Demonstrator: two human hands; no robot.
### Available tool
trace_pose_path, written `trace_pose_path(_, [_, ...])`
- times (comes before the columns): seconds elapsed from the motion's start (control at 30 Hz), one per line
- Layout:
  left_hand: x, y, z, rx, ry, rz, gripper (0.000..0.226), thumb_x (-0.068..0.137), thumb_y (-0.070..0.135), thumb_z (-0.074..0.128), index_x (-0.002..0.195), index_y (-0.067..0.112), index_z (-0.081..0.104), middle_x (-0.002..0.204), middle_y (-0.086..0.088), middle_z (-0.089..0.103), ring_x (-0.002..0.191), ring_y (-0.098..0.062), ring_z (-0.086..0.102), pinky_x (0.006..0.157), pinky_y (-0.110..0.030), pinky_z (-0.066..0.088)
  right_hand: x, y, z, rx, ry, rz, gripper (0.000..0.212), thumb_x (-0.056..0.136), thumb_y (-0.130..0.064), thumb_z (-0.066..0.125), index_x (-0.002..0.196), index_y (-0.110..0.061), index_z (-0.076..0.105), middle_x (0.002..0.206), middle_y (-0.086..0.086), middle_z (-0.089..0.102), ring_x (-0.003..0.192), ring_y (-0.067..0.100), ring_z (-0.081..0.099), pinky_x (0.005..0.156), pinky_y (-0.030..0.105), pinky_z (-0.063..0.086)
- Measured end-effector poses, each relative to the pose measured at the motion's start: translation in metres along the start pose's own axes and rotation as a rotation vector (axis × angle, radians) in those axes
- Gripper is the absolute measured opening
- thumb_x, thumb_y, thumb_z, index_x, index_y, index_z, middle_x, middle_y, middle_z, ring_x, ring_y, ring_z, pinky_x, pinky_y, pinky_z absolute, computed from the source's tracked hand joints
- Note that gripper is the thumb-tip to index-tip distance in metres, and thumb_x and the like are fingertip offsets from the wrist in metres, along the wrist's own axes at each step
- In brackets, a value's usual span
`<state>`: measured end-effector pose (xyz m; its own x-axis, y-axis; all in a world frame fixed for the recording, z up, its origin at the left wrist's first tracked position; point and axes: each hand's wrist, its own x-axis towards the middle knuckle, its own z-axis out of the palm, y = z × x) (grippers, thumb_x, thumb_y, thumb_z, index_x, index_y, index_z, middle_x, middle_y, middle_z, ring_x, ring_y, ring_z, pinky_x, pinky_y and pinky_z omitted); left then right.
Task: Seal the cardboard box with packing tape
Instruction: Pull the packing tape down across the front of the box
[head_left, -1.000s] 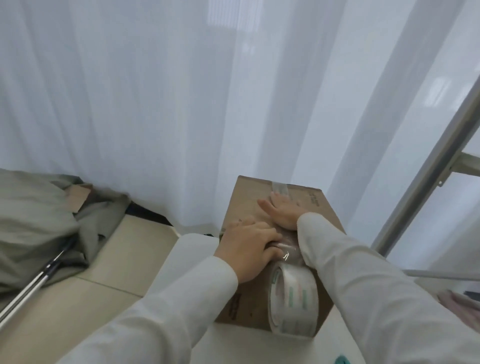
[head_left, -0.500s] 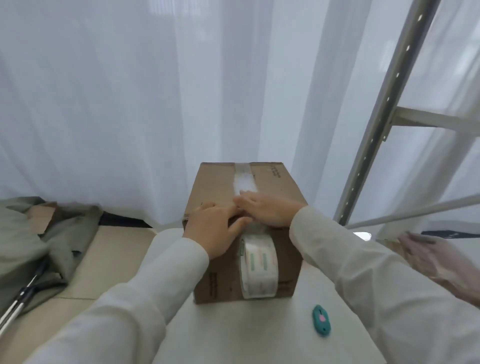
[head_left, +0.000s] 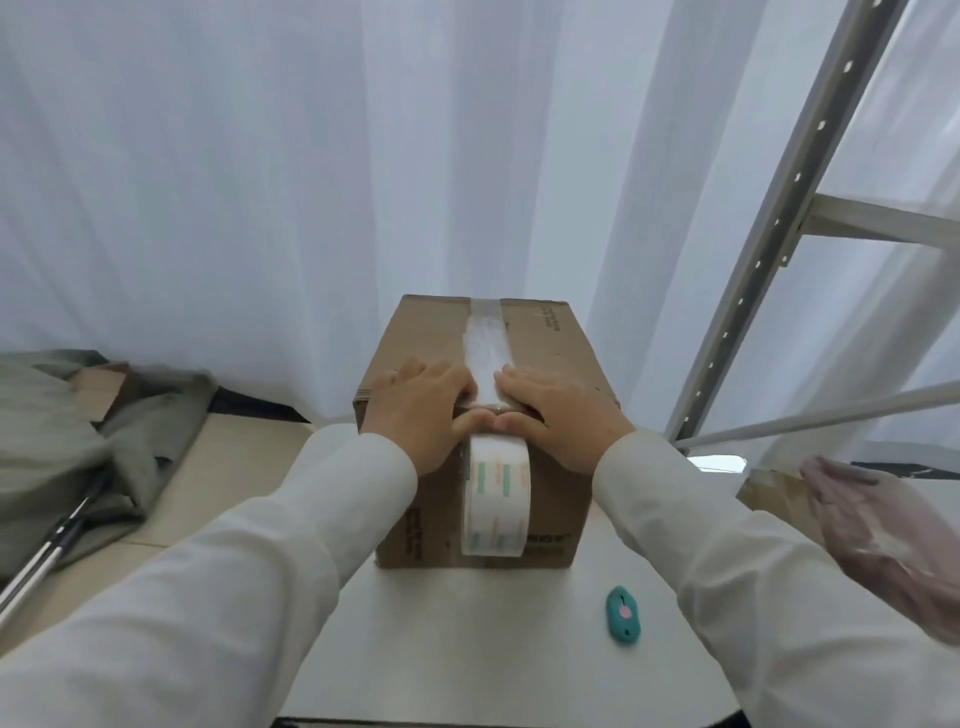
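A brown cardboard box (head_left: 550, 358) sits on a white table (head_left: 467, 639), right in the middle of the view. A strip of clear packing tape (head_left: 485, 340) runs down the middle of the box top, from the far edge to the near edge. The left hand (head_left: 415, 410) lies flat on the box top, just left of the strip. Its fingers are spread out and press down, and its thumb reaches over the near edge. The right hand (head_left: 558, 410) lies flat on the box top too, just right of the strip, and its fingers also press down. The two thumbs almost meet at the near edge, on top of the tape. Neither hand grips anything. A big roll of clear packing tape with green and orange marks (head_left: 496, 499) hangs down the front of the box, below the thumbs, and it touches the front wall. A small teal box cutter (head_left: 623, 616) lies on the table, near the box's front right corner. White curtains (head_left: 260, 182) hang behind the box. A grey metal shelf frame (head_left: 779, 223) stands on the right. A grey-green cloth (head_left: 62, 431) lies in a heap on the left.
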<state>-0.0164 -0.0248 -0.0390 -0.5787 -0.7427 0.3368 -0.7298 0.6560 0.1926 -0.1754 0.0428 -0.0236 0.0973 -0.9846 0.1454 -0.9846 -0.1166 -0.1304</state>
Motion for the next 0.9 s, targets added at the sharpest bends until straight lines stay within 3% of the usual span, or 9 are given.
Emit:
trace_pose_path(0.23, [-0.006, 0.003, 0.002, -0.059, -0.012, -0.024, 0.034, 0.092, 0.049, 0.040, 0.114, 0.025, 0.050, 0.120, 0.007, 0.052, 0.114, -0.019, 0.037, 0.094, -0.034, 0.026, -0.001, -0.006, -0.005, 0.037, -0.033, 0.041, 0.049, 0.093, -0.041, 0.048, 0.132, -0.011, 0.046, 0.138, 0.009, 0.050, 0.126, 0.026, 0.045, 0.105, 0.039, 0.035])
trace_pose_path(0.37, [-0.003, -0.003, -0.004, -0.147, -0.068, -0.041, 0.039, 0.088, 0.052, 0.047, 0.117, 0.027, 0.052, 0.122, 0.008, 0.053, 0.117, -0.018, 0.037, 0.093, -0.033, 0.027, 0.002, 0.002, -0.005, 0.194, -0.067, 0.069, 0.057, 0.088, -0.040, 0.057, 0.140, -0.021, 0.041, 0.147, -0.003, 0.041, 0.135, 0.018, 0.037, 0.112, 0.038, 0.029])
trace_pose_path(0.47, [0.002, -0.001, -0.003, -0.064, -0.049, -0.020, 0.040, 0.084, 0.054, 0.051, 0.112, 0.025, 0.052, 0.117, 0.006, 0.054, 0.113, -0.019, 0.040, 0.094, -0.036, 0.030, 0.007, 0.000, -0.002, 0.081, -0.069, 0.054, 0.038, 0.090, -0.036, 0.054, 0.124, -0.018, 0.051, 0.130, -0.001, 0.054, 0.117, 0.025, 0.050, 0.099, 0.036, 0.039])
trace_pose_path(0.57, [0.003, 0.003, 0.001, 0.024, -0.006, 0.003, 0.035, 0.087, 0.051, 0.048, 0.109, 0.023, 0.050, 0.115, 0.004, 0.054, 0.111, -0.020, 0.042, 0.093, -0.036, 0.030, 0.010, -0.006, 0.000, 0.004, -0.029, 0.056, 0.032, 0.093, -0.032, 0.050, 0.119, -0.014, 0.051, 0.120, 0.002, 0.058, 0.108, 0.025, 0.055, 0.093, 0.037, 0.043])
trace_pose_path(0.63, [0.001, 0.004, 0.002, 0.045, 0.004, 0.017, 0.035, 0.088, 0.051, 0.046, 0.110, 0.023, 0.049, 0.116, 0.004, 0.053, 0.111, -0.021, 0.041, 0.092, -0.036, 0.029, 0.007, -0.005, 0.000, 0.033, -0.019, 0.053, 0.038, 0.092, -0.032, 0.051, 0.126, -0.015, 0.049, 0.127, 0.004, 0.056, 0.115, 0.026, 0.052, 0.097, 0.040, 0.041])
trace_pose_path(0.73, [0.000, 0.000, 0.002, -0.036, -0.020, 0.000, 0.041, 0.085, 0.054, 0.050, 0.114, 0.025, 0.050, 0.121, 0.006, 0.052, 0.115, -0.020, 0.038, 0.094, -0.036, 0.028, 0.000, -0.003, -0.003, 0.146, -0.027, 0.066, 0.056, 0.091, -0.034, 0.055, 0.142, -0.018, 0.037, 0.149, 0.001, 0.038, 0.136, 0.021, 0.036, 0.111, 0.035, 0.027])
trace_pose_path(0.9, [0.001, -0.004, 0.000, -0.071, -0.008, -0.021, 0.046, 0.079, 0.058, 0.056, 0.113, 0.028, 0.051, 0.121, 0.008, 0.053, 0.117, -0.018, 0.039, 0.093, -0.034, 0.028, 0.000, -0.005, -0.006, 0.177, -0.073, 0.081, 0.063, 0.089, -0.035, 0.058, 0.144, -0.020, 0.032, 0.154, -0.002, 0.029, 0.141, 0.018, 0.027, 0.114, 0.033, 0.020])
